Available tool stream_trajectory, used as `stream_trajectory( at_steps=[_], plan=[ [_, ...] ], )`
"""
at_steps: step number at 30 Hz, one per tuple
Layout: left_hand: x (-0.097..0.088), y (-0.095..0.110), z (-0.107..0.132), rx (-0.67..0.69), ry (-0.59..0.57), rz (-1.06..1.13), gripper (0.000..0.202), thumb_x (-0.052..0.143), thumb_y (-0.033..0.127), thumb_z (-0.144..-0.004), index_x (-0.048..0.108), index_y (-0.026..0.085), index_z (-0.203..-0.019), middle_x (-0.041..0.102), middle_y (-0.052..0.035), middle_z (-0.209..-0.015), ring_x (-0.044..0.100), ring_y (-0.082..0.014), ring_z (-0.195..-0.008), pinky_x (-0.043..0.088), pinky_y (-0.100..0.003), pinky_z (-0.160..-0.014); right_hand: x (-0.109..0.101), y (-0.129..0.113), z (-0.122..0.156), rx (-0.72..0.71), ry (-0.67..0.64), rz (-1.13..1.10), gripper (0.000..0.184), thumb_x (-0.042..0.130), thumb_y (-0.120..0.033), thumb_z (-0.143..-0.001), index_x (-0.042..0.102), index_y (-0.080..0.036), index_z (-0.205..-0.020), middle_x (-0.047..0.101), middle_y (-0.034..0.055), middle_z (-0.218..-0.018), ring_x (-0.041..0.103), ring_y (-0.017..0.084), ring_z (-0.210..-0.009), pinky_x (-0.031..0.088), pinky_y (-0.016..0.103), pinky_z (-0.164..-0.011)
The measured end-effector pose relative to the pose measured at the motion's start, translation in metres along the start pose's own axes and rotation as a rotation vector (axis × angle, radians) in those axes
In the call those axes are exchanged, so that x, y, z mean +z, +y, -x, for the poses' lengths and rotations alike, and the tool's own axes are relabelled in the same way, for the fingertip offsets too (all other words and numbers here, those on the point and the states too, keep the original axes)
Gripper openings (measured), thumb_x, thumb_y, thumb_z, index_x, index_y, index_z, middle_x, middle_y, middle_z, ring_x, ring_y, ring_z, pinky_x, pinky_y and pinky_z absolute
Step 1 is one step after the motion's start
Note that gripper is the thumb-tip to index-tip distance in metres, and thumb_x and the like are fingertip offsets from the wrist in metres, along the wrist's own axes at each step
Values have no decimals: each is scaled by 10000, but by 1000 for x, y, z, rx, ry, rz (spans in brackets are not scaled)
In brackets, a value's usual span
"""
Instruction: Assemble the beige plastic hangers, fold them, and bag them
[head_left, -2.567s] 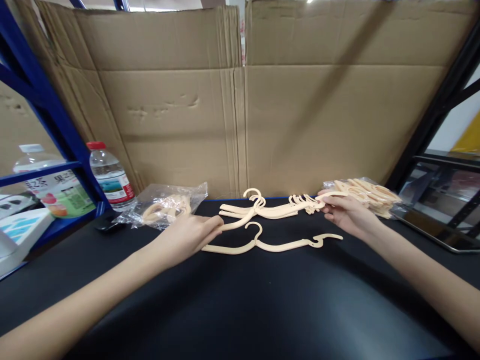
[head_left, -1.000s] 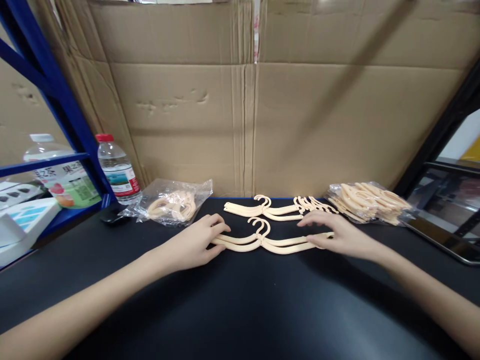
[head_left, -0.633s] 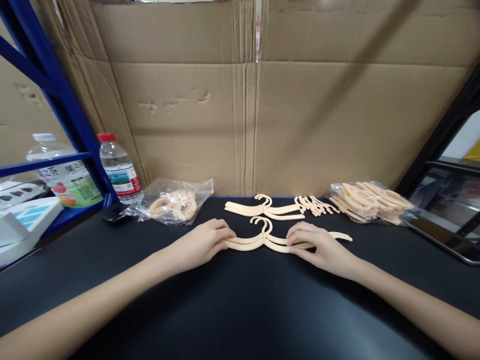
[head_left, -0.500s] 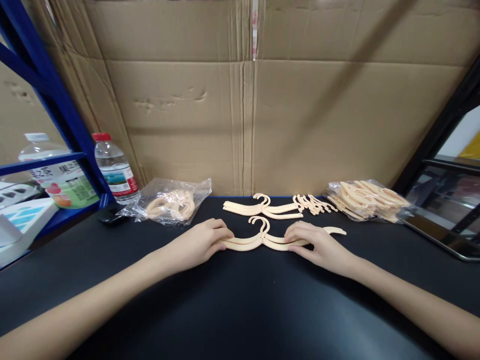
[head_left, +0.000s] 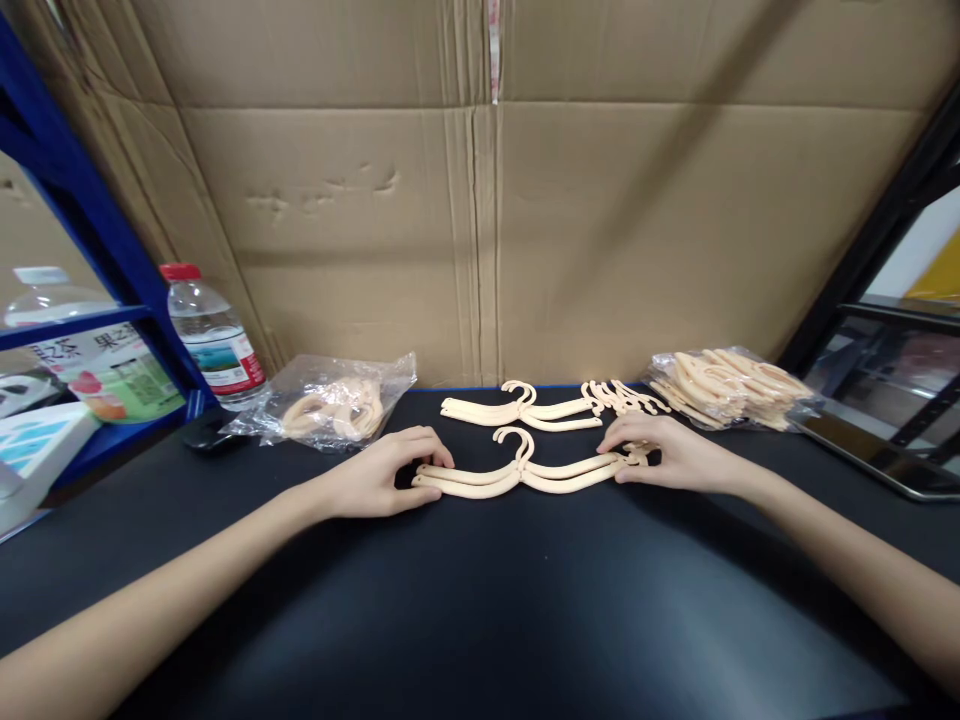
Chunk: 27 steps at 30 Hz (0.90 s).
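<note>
Two cream-coloured folding clothes hangers [head_left: 480,486] lie almost on top of each other on the black table, hooks pointing away from me. My left hand [head_left: 394,472] has its thumb and fingers curled around their left ends. At the right ends, the fingers and thumb of my right hand [head_left: 664,455] close over the arms; a cream bit shows under the palm, partly hidden. Just behind lies a second stack of cream hangers [head_left: 484,411], slightly fanned out. Beside that stack is a row of small cream hook-shaped pieces [head_left: 626,398].
A clear plastic bag [head_left: 334,400] with cream parts lies at the left, another bag [head_left: 731,388] of hanger parts at the right. A red-capped water bottle [head_left: 217,340] stands beside a blue rack [head_left: 142,260]. Cardboard [head_left: 337,200] walls off the back.
My hands have moved apart along the front hangers, the left outward to their left ends, the right outward to their right ends. The camera view has shifted slightly.
</note>
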<state>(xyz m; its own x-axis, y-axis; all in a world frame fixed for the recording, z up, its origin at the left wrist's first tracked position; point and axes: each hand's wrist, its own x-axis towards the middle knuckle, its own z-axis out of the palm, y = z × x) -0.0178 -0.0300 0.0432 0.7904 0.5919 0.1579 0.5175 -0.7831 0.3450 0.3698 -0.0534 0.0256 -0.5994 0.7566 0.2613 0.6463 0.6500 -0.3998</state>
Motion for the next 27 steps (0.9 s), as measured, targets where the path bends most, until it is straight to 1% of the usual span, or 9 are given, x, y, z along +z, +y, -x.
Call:
stream_trajectory(
  at_steps=[3,7,14,22,25,27],
  plan=[
    [2,-5,-2,10,-4,74,155,569,276,-833,595,179,-950,593,-24,-885,535,-156,-765,435,-266,-705,0,3,0,26,-21,-34,292,599,-451,-822,669,-187,-928,656,59,-891,580,187,-786,458,319,-719],
    [3,-8,-3,5,2,139,175,586,306,-828,599,172,-940,607,-24,-871,536,-148,-740,430,-254,-668,3,2,-1,51,-27,-72,288,611,-444,-813,666,-179,-909,652,53,-872,559,172,-750,448,295,-671],
    [2,-12,-1,-14,13,132,165,605,293,-808,599,165,-912,603,-22,-844,522,-144,-721,422,-257,-654,6,1,-2,62,-25,-71,290,613,-445,-810,662,-174,-903,653,49,-875,549,167,-748,437,293,-671],
    [7,-11,-1,-37,42,149,141,591,279,-801,570,168,-885,568,-10,-825,486,-137,-700,402,-258,-645,5,-2,-2,47,-26,-59,278,612,-432,-809,656,-172,-898,653,49,-872,556,171,-761,447,295,-686],
    [9,-10,-1,-51,77,148,184,593,270,-790,545,176,-940,540,-5,-840,474,-138,-706,396,-257,-643,5,-1,-2,53,-3,-82,279,597,-429,-817,658,-177,-921,655,55,-895,572,184,-800,456,310,-724],
    [10,-12,0,-59,119,156,241,586,290,-799,523,187,-1008,521,-7,-864,481,-145,-735,400,-261,-654,4,0,-2,88,59,-125,293,547,-430,-848,656,-184,-965,659,65,-949,586,199,-862,456,333,-778]
  ],
)
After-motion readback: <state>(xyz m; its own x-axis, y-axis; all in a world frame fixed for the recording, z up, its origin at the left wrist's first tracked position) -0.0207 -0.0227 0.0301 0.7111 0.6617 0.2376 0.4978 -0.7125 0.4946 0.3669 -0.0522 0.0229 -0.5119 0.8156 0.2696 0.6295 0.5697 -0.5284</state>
